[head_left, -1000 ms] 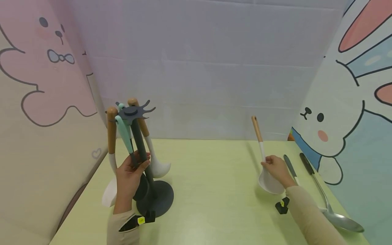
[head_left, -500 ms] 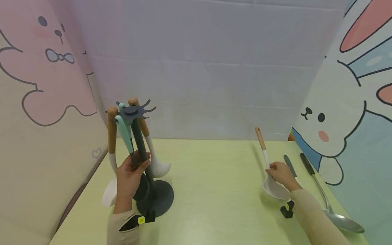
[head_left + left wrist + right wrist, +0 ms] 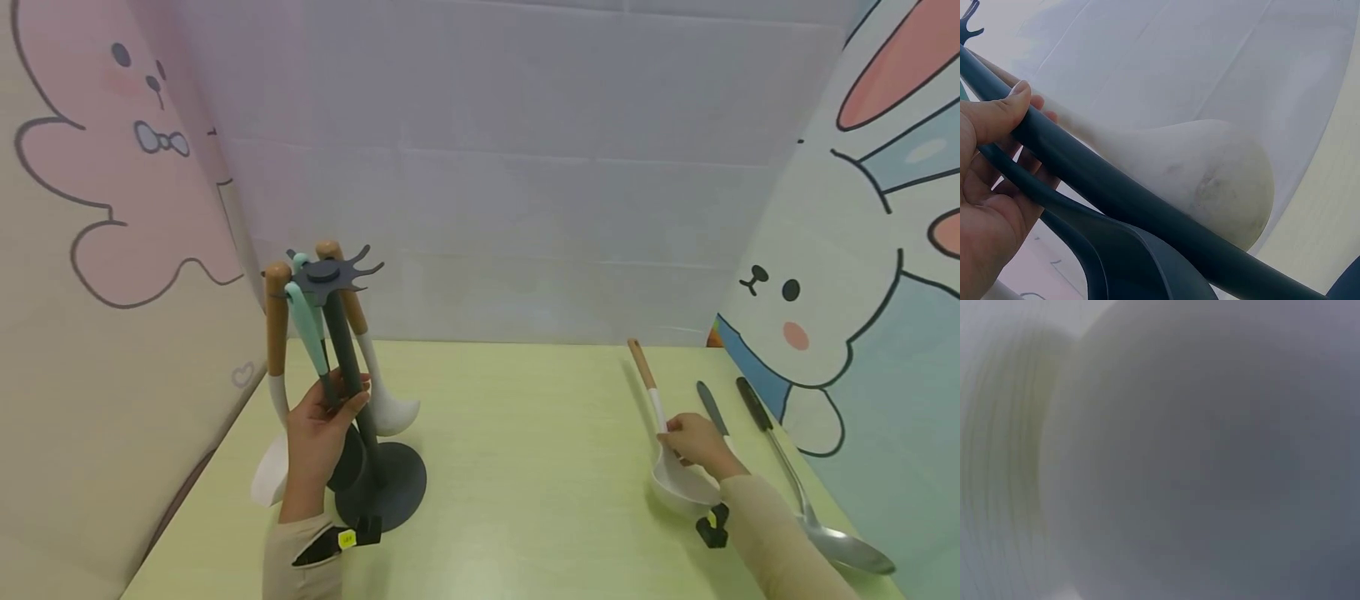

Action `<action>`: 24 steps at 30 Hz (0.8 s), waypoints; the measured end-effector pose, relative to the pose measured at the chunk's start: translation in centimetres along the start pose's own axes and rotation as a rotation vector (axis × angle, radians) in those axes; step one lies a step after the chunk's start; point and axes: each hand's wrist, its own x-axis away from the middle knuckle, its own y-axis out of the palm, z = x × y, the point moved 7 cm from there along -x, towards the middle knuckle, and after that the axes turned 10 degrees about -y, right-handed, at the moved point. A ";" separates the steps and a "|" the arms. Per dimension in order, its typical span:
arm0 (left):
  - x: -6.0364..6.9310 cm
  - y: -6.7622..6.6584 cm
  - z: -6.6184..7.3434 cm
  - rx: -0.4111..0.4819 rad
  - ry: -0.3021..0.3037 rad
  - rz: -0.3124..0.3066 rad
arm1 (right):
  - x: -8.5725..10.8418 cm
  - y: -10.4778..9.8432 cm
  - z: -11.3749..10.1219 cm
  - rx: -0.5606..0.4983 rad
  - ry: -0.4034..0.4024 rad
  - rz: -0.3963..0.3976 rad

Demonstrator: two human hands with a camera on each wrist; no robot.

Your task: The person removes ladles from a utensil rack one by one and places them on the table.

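Note:
A dark utensil stand with a round base and a hooked top stands at the left. My left hand grips its pole, thumb in front and fingers behind. From the hooks hang a white ladle with a wooden handle, a green-handled dark utensil and another wooden-handled white utensil. The dark utensil's shaft passes through my left palm in the left wrist view. On the right, my right hand pinches a second white ladle low on its shaft, just above the bowl. That bowl fills the right wrist view, blurred.
Right of my right hand lie a grey-handled utensil, partly hidden by my arm, and a large steel spoon with a black handle. They lie near the right edge of the pale green table. Printed cloth walls surround it.
My right hand has moved toward me and slightly right, lowering the ladle it holds; the ladle's handle leans lower. My left hand keeps its place on the stand.

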 end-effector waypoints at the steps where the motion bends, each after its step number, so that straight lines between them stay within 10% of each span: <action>1: 0.0 0.0 0.0 0.003 0.001 -0.001 | 0.1 0.1 0.1 0.003 0.003 -0.004; 24: -0.1 0.0 0.0 0.037 0.015 -0.014 | 1.2 1.0 1.8 0.018 0.067 -0.085</action>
